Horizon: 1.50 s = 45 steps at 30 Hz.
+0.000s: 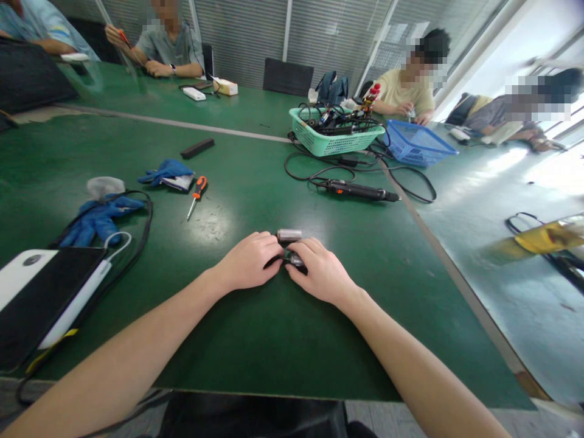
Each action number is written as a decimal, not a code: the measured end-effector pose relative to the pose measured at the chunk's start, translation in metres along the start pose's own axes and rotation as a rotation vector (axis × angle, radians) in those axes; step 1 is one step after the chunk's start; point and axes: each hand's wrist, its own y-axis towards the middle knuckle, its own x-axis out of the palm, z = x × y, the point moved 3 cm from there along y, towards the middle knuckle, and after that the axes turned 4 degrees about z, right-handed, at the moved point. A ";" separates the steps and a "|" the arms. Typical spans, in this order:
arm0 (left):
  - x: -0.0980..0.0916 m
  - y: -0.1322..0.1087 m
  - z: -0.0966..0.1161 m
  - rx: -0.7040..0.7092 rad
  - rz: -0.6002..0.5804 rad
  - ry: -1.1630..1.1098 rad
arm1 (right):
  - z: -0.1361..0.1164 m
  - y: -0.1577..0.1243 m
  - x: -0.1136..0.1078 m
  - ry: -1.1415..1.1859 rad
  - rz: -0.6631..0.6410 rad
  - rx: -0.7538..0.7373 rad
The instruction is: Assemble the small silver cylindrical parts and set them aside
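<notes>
Both hands meet low over the green table (283,340). My left hand (253,260) is closed round a small black part, mostly hidden under its fingers. Fingers and thumb of my right hand (319,271) close on a small dark, shiny metal piece (295,260), which touches or nearly touches the black part; whether they are joined I cannot tell. Just beyond the fingertips lies a silver metal cylinder (290,235) on its side.
An orange-handled screwdriver (199,187), blue gloves (98,219) and a black block (197,148) lie left. A power bank (77,298) sits near left. Beyond are a corded electric screwdriver (360,190), a green basket (335,141), a blue basket (417,146) and several people.
</notes>
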 end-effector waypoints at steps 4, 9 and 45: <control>0.001 0.000 0.000 -0.001 0.001 -0.013 | -0.002 0.001 -0.002 -0.012 0.017 -0.048; 0.001 0.000 -0.001 0.000 0.001 -0.006 | -0.004 0.002 -0.004 -0.049 -0.005 -0.090; 0.000 -0.001 -0.005 -0.083 0.117 0.022 | 0.116 -0.025 -0.078 -0.498 -0.129 0.569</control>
